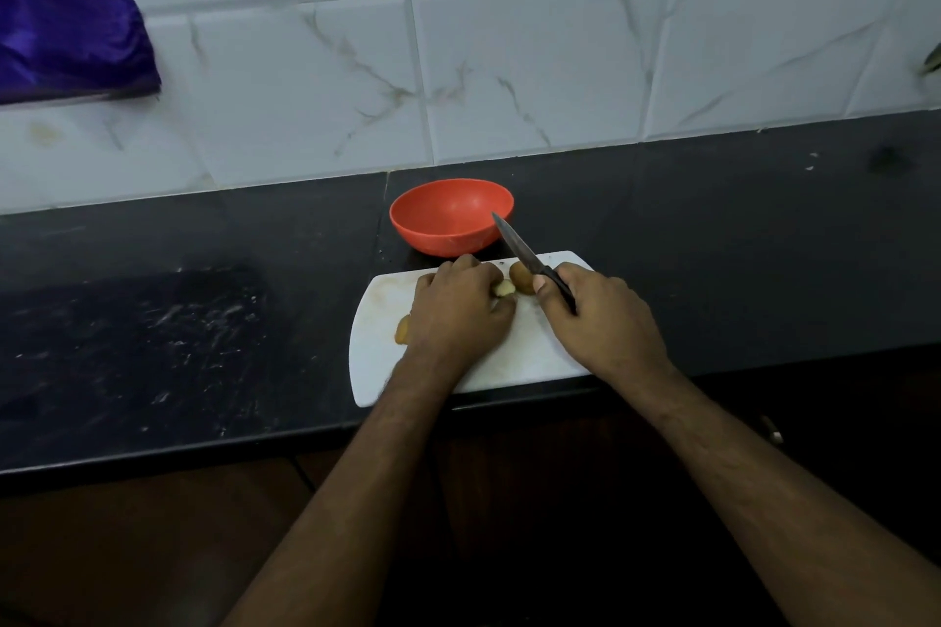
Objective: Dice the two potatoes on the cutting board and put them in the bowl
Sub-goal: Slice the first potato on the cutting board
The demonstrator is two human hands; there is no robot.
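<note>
A white cutting board (529, 351) lies at the counter's front edge. My left hand (458, 311) presses down on a cut potato piece (504, 289), whose pale flesh shows at my fingertips. Another brown potato (522, 278) sits just right of it. A further potato piece (403, 330) peeks out left of my wrist. My right hand (601, 316) grips a dark-handled knife (524, 252), its blade raised and pointing up-left over the bowl's rim. The orange bowl (448, 206) stands empty just behind the board.
The dark counter (178, 321) stretches left and right, with pale smears on its left part. A white marbled tile wall (509, 66) rises behind it. A purple cloth (66, 10) hangs at the upper left.
</note>
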